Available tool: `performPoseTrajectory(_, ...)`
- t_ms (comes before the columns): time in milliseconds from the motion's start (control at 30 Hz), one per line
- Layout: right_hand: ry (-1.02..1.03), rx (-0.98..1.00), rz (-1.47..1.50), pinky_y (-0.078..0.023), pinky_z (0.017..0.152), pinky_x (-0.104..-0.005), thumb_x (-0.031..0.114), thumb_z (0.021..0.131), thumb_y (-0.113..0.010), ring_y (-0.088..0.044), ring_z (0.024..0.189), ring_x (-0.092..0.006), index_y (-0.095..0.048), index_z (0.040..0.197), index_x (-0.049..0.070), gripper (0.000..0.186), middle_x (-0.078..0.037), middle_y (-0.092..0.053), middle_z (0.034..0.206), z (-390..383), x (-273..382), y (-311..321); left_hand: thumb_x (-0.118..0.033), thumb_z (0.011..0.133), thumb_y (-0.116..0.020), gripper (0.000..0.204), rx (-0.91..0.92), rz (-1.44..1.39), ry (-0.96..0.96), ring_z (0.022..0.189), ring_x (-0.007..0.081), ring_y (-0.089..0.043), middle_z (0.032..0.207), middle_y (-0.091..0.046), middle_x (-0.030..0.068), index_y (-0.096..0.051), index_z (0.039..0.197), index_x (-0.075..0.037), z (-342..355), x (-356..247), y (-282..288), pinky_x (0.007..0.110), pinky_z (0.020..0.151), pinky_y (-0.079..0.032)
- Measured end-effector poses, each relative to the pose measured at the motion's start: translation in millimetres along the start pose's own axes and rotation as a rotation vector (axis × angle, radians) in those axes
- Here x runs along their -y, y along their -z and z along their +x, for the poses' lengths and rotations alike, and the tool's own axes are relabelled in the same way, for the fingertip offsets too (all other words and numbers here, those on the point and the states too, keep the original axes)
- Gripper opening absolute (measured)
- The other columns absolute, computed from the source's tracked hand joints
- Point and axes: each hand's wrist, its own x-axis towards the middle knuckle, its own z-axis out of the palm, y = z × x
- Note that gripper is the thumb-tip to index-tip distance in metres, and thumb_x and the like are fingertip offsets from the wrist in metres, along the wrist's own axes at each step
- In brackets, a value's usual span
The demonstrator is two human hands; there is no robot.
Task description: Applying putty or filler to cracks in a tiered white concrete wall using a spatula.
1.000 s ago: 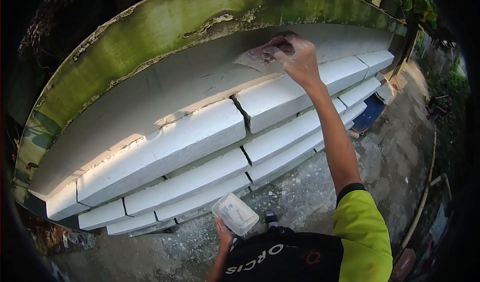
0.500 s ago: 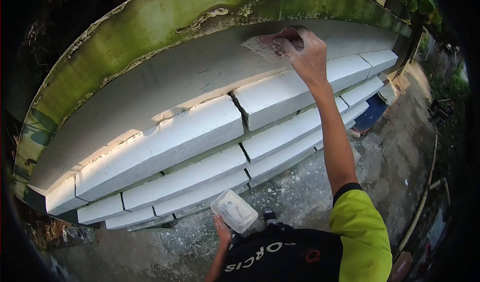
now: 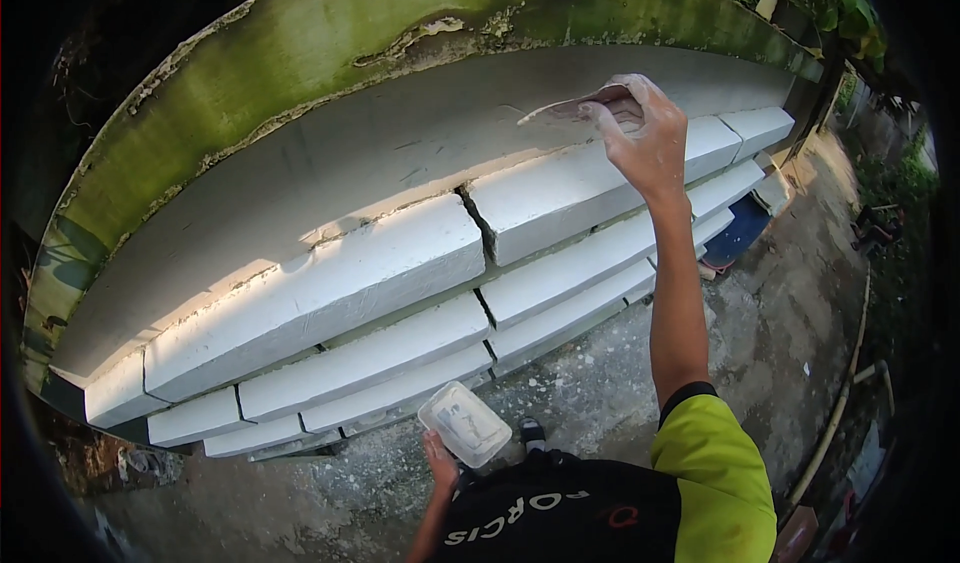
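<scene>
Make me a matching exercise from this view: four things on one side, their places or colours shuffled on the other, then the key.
Things:
1. Plastic container
2. Thin spreader
3. Stepped blocks
4. Upper wall band

Places or colours:
A. Mostly green, with patches of worn surface
B. Held in the right hand
C. White, in rows with dark gaps
D. Held in the left hand

Pairs: 1-D, 2-B, 3-C, 4-A

This is an outdoor yard or lane: daylight falls on a pale wall (image 3: 330, 178) with rows of white blocks (image 3: 330, 298) below it. Stained concrete ground (image 3: 770, 328) spreads at the wall's foot, and leafy plants (image 3: 840, 8) grow above its right end.
</scene>
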Motion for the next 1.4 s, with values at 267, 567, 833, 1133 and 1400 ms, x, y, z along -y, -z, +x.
performPoseTrajectory(267, 0.086, 0.244, -0.041, -0.052, 0.067, -0.0347, -0.002, 0.072, -0.068, -0.064, 0.072, -0.0295, -0.062, 0.092, -0.004, 0.021, -0.016, -0.062, 0.087, 0, 1, -22, -0.037, 0.104, -0.032, 0.044, 0.034, 0.0, 0.022, 0.101, 0.0189, -0.052, 0.109, -0.055, 0.0111, -0.049, 0.118, 0.001, 4, 3, 5, 0.032, 0.091, -0.042)
performPoseTrajectory(567, 0.045, 0.029, -0.086, -0.048, 0.075, -0.0427, -0.002, 0.074, -0.064, -0.059, 0.084, -0.0376, -0.061, 0.099, -0.004, 0.026, -0.018, -0.061, 0.09, 6, 8, -7, -0.036, 0.104, -0.032, 0.046, 0.063, -0.112, 0.041, 0.106, 0.0198, -0.053, 0.118, -0.055, 0.013, -0.046, 0.124, 0.003, 4, -26, -1, 0.033, 0.094, -0.042)
performPoseTrajectory(833, 0.057, 0.108, -0.001, -0.05, 0.07, -0.0381, 0.001, 0.072, -0.069, -0.063, 0.075, -0.0332, -0.063, 0.092, -0.004, 0.021, -0.018, -0.064, 0.088, 8, -18, -27, -0.035, 0.104, -0.032, 0.043, 0.05, -0.071, 0.043, 0.102, 0.0189, -0.053, 0.112, -0.055, 0.012, -0.047, 0.12, 0.002, 5, -19, 0, 0.033, 0.091, -0.043)
performPoseTrajectory(1133, 0.069, 0.211, -0.028, -0.049, 0.072, -0.0416, -0.002, 0.074, -0.065, -0.06, 0.082, -0.0374, -0.062, 0.097, -0.003, 0.023, -0.02, -0.06, 0.091, -1, -18, -36, -0.034, 0.104, -0.033, 0.039, 0.023, -0.068, 0.047, 0.099, 0.0177, -0.051, 0.107, -0.055, 0.0101, -0.049, 0.115, 0.0, 8, -5, 1, 0.033, 0.09, -0.042)
performPoseTrajectory(1400, -0.085, 0.167, -0.03, -0.047, 0.076, -0.0448, -0.003, 0.074, -0.061, -0.058, 0.086, -0.0383, -0.06, 0.102, -0.002, 0.028, -0.021, -0.059, 0.093, 10, 6, -12, -0.037, 0.103, -0.034, 0.045, -0.029, -0.045, 0.023, 0.103, 0.0188, -0.051, 0.112, -0.054, 0.0124, -0.048, 0.119, 0.003, 9, 8, 5, 0.033, 0.093, -0.041)
